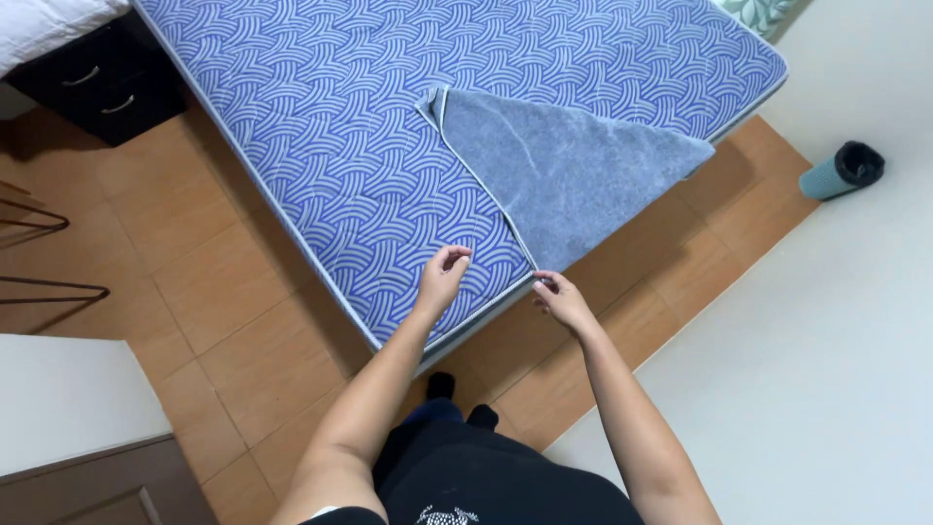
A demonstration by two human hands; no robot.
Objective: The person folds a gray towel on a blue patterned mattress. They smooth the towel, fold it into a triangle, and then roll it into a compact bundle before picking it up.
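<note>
Bedroom with tiled floor (233, 292): person is standing at the foot of a bare mattress (321, 126), handling a grey towel (573, 165).

Left to right: black drawer unit (97, 78) is sitting top left on the tiles, pale cabinet (68, 399) bottom left. Left hand (442, 277) is hovering over the mattress edge, fingers loosely curled, holding nothing. Right hand (562, 299) is pinching the towel's near corner at the mattress edge, thumb and fingers closed on the hem. Towel is lying on the right part of the mattress, one half folded over diagonally into a triangle, far tip overhanging the right side. Judging by that: one fold is in, edges are not squared, further folds remain. Teal rolled mat (841, 170) is lying far right by the wall.
</note>
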